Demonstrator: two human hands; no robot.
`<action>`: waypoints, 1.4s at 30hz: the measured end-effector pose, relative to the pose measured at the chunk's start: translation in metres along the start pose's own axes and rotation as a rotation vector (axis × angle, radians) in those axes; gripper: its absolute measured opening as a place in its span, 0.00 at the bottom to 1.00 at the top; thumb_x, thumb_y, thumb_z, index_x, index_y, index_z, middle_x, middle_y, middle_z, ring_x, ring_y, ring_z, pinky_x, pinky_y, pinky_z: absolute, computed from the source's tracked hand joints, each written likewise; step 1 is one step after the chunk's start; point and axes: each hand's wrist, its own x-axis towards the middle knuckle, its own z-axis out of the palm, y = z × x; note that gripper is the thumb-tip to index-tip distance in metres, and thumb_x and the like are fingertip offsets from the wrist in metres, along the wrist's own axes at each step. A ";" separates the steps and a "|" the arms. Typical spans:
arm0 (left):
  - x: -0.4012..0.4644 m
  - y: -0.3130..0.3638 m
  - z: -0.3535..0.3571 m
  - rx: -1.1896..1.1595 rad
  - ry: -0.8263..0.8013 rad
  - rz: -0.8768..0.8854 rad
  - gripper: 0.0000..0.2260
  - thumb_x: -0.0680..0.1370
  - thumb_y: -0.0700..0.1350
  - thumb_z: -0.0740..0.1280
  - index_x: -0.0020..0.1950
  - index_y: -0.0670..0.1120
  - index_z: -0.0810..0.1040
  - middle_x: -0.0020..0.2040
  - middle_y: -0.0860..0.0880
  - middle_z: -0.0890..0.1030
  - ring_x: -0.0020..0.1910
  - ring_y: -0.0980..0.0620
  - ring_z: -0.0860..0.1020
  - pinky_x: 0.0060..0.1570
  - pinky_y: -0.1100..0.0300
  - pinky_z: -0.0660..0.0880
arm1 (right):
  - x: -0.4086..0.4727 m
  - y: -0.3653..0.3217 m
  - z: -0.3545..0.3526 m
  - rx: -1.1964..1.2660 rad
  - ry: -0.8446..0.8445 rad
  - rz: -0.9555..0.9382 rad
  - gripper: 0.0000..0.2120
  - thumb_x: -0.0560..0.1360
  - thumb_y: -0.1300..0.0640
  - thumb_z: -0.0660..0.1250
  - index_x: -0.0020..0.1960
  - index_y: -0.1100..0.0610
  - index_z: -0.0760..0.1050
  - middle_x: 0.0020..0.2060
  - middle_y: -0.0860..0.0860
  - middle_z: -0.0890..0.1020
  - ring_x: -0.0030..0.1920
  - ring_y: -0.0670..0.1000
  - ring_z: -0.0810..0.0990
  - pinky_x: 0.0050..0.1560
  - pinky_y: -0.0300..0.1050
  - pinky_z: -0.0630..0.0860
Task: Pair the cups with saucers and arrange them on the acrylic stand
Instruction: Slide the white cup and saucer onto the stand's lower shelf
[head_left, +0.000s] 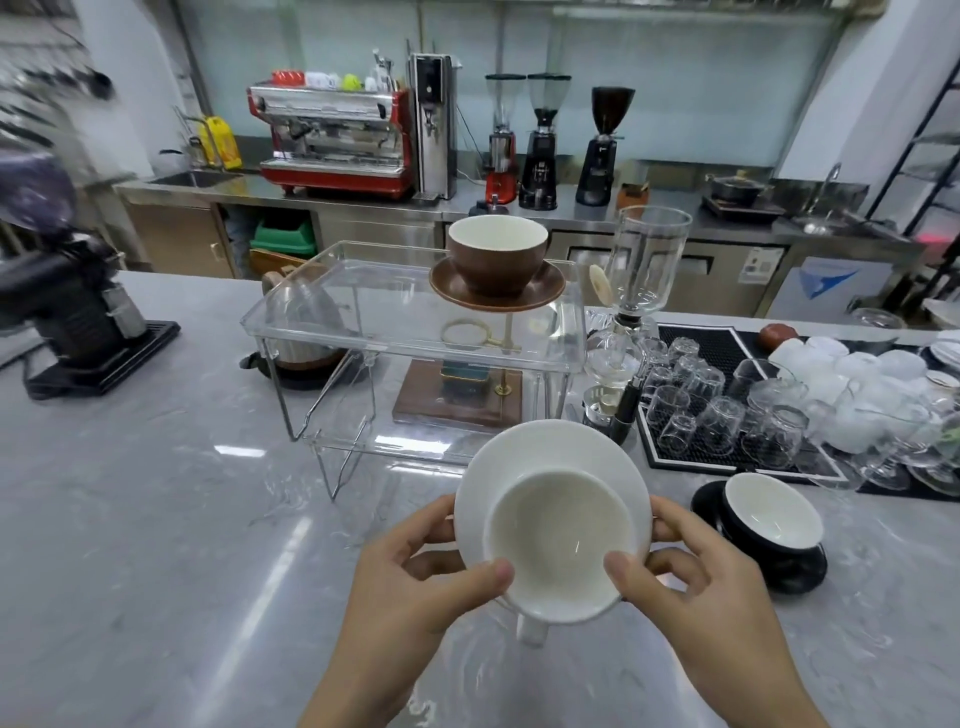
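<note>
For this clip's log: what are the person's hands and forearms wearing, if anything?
Nothing shows. The left hand and right hand are bare, with no gloves, rings, watch or wristband in view. Both forearms are bare down to the bottom edge of the picture, with no sleeve visible. Fingernails are short and unpainted.

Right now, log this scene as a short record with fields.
held: white cup on white saucer
left hand: grips saucer and cup rim
right hand: grips opposite side
on acrylic stand: brown cup on brown saucer, top shelf
on counter: black cup on black saucer, right
</note>
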 end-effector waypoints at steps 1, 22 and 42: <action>-0.001 0.004 -0.001 -0.002 0.000 0.016 0.27 0.53 0.45 0.82 0.50 0.59 0.88 0.45 0.46 0.87 0.38 0.47 0.85 0.44 0.45 0.85 | 0.001 -0.004 0.002 0.004 -0.003 -0.015 0.22 0.65 0.67 0.80 0.56 0.52 0.81 0.37 0.43 0.82 0.31 0.46 0.78 0.33 0.39 0.80; -0.013 0.052 -0.035 0.007 0.221 0.262 0.33 0.49 0.48 0.83 0.54 0.56 0.88 0.47 0.44 0.86 0.39 0.47 0.84 0.37 0.53 0.81 | 0.021 -0.065 0.046 0.070 -0.147 -0.235 0.26 0.57 0.58 0.77 0.54 0.47 0.81 0.41 0.44 0.82 0.34 0.45 0.81 0.33 0.40 0.80; 0.014 0.037 -0.076 0.101 0.303 0.043 0.10 0.67 0.39 0.80 0.47 0.48 0.89 0.44 0.44 0.87 0.37 0.52 0.85 0.46 0.43 0.85 | 0.049 -0.011 0.121 0.016 -0.167 -0.065 0.17 0.60 0.41 0.75 0.48 0.42 0.82 0.39 0.50 0.85 0.38 0.57 0.85 0.44 0.64 0.82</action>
